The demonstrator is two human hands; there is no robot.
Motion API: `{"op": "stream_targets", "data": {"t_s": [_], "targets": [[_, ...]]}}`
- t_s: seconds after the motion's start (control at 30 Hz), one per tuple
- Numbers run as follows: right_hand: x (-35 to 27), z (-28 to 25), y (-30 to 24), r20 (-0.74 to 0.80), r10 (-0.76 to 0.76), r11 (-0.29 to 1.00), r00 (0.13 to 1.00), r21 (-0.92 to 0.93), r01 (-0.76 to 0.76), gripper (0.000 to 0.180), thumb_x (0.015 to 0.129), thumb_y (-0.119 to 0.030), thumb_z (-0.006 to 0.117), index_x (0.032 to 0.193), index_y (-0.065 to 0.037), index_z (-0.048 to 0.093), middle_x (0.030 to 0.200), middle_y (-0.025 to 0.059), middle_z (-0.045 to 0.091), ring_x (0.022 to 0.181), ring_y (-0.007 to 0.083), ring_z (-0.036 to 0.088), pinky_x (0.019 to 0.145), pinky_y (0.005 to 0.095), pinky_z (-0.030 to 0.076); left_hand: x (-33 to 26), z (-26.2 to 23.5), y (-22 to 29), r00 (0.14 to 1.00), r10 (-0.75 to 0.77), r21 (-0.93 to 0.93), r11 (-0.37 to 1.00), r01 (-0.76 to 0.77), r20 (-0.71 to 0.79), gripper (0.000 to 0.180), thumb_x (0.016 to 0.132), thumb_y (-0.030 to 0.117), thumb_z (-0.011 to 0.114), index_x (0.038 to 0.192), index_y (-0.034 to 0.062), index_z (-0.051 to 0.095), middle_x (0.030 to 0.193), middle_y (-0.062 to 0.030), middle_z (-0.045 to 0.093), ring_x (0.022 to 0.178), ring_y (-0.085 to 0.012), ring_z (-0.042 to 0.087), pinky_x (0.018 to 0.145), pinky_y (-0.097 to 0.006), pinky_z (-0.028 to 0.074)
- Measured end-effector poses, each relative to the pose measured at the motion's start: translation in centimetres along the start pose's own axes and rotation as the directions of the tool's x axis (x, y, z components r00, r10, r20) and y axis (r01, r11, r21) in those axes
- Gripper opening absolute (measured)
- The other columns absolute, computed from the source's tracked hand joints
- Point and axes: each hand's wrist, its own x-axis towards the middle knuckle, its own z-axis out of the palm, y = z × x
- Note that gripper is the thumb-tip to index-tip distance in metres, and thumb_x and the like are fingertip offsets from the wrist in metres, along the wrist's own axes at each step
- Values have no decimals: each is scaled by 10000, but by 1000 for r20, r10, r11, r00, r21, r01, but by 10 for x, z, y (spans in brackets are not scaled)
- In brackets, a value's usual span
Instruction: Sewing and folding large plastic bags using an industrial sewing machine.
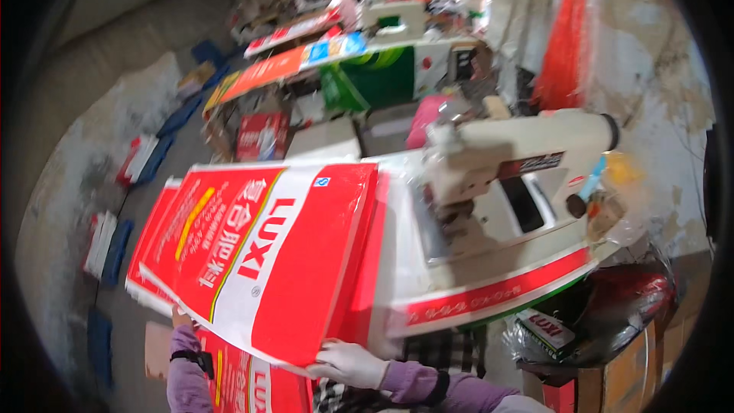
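My right hand (350, 363), in a white glove, is pinched closed on the near right corner of a red-and-white fertilizer sack (298, 291). My left hand (182, 318) is at its near edge, further left; its fingers are partly hidden, so I can't tell how tightly they close. The sack lies flat just beyond my hands, its long axis seeming to run left to right, and my right hand is the nearer to the cream sewing machine (527, 138) on the right. The sack is smooth, thin and slightly glossy, its near edge bowed, atop similar sacks. Another red sack (229, 367) shows between my forearms. The pale worktop (401, 275) carries the rounded metal machine. Beyond hangs crinkled red plastic sheeting (566, 53); near right stands a stiff cardboard box (633, 367).
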Motion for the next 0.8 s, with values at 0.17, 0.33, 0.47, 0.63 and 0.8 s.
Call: {"op": "stream_targets", "data": {"t_s": [0.17, 0.33, 0.47, 0.63, 0.8], "targets": [[-14, -46, 61, -641, 234, 909, 731, -122, -398, 480, 774, -244, 713, 1201, -70, 581, 1278, 146, 545, 1199, 337, 497, 998, 439, 420, -192, -62, -78, 701, 30, -510, 708, 488, 712, 593, 976, 483, 427, 1411, 82, 390, 1402, -130, 478, 1291, -326, 451, 1084, -502, 368], [66, -91, 86, -561, 29, 672, 828, -602, -431, 559, 803, -162, 627, 1342, -145, 479, 1198, 135, 566, 1130, 346, 521, 888, 480, 456, -239, -155, -269, 986, -94, 362, 931, 39, 136, 324, 808, 282, 740, 979, 22, 649, 785, -28, 663, 655, -160, 562, 594, -363, 452], [92, -5, 31, -13, 114, 837, 993, -537, -104, 736, 760, 43, 493, 1432, -237, 389, 919, 168, 637, 792, 324, 651, 664, 411, 526, -300, -224, -299, 959, -96, 595, 766, 243, -268, 261, 838, 261, 708, 951, 31, 661, 792, -27, 661, 650, -161, 575, 598, -355, 475], [89, 171, 75, 121, 79, 990, 989, -128, -64, 479, 827, -65, 468, 1305, -88, 474, 810, 238, 639, 706, 400, 638, 673, 526, 484, -380, -297, -362, 872, -250, 451, 777, 440, -421, 280, 893, 275, 640, 1025, 28, 651, 872, -62, 678, 735, -188, 622, 667, -365, 513], [82, 192, 129, 248, 472, 869, 846, -292, -399, 235, 814, -173, 524, 989, -100, 663, 847, 207, 652, 863, 406, 631, 764, 516, 469, -464, -331, -441, 750, -614, -141, 788, 599, -245, 311, 947, 288, 573, 1099, 25, 642, 953, -96, 695, 819, -214, 668, 736, -376, 552]]}}
